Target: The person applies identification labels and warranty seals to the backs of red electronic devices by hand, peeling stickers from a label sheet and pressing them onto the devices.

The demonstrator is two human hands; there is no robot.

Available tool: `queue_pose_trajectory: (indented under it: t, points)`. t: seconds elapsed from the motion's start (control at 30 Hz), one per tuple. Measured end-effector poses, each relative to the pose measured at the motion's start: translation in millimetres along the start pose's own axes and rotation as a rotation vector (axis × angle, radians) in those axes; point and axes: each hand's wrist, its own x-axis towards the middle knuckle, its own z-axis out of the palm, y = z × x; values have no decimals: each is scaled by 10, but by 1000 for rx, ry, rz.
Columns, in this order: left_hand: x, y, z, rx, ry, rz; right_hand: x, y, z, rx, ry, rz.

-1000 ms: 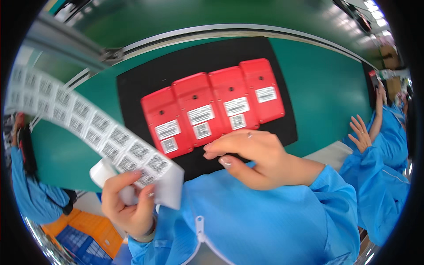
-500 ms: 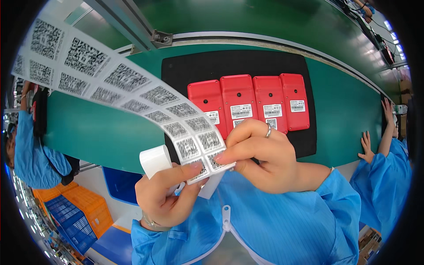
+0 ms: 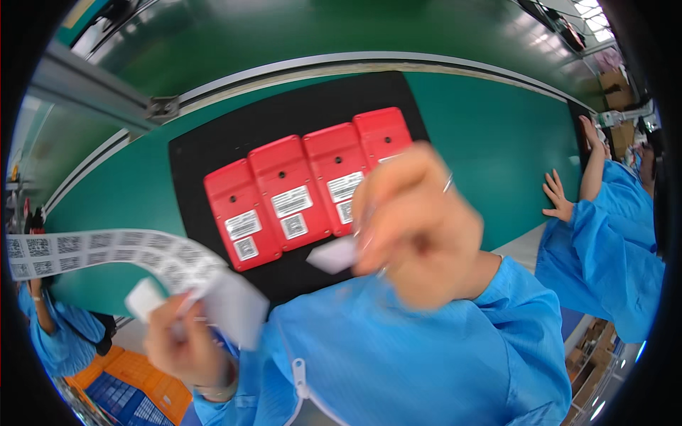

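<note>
My left hand (image 3: 188, 337), blurred, is closed on a strip of square code labels (image 3: 117, 248). The strip runs off to the left, and a white backing flap hangs beside the fingers. My right hand (image 3: 423, 231), also smeared by motion, pinches a small white label (image 3: 332, 256) with a blank side showing. It hovers over the near right part of a row of several red handheld devices (image 3: 231, 202), lying face down. White printed labels show on their backs; the three leftmost also bear square code labels. My right hand hides the lower part of the rightmost device.
The devices lie on a black mat (image 3: 206, 149) on a green table (image 3: 490, 163). A metal rail and post (image 3: 99, 89) border its far side. At right, a co-worker's hands (image 3: 560, 199) rest by the table. Orange and blue crates (image 3: 142, 380) stand lower left.
My hands have moved apart; the right now holds a small label away from the strip. The strip has swung down and left with my left hand. The view has turned, shifting the devices left.
</note>
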Motion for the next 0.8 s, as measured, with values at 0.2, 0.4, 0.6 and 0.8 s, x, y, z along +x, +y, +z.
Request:
queue_pose_trajectory:
  t: [0.2,0.4,0.6,0.8]
  points:
    - [275,-710,-653,180,417,-267,133,-88,-773,-142,10,758]
    - [383,-753,-831,731,409,-224,-15,94,-914,-339,-131,1064]
    - [446,-605,-724,726,242,-166,46,136,-906,-360,-168,1065]
    - [358,-426,-573,472,159,-167,12,162,-892,-354,-147,1053]
